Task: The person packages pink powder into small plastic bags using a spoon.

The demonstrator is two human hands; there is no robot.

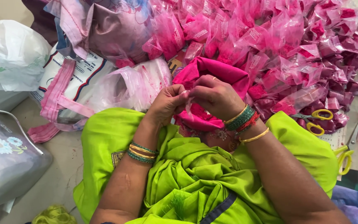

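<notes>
My left hand (167, 102) and my right hand (214, 96) meet over my lap, fingers pinched together on a small clear plastic packet (186, 98) with pink powder in it. Directly beneath them lies a bright pink cloth bag (212, 70) with pink powder inside its folds. Bangles sit on both wrists. A lime green garment (187, 174) covers my lap below the hands.
A big heap of small clear packets of pink powder (286, 37) fills the floor ahead and to the right. Two yellow-handled scissors (318, 120) (347, 155) lie at the right. White plastic bags (9, 58), a pink-strapped sack (69, 89) and a flowered bag (5, 153) sit left.
</notes>
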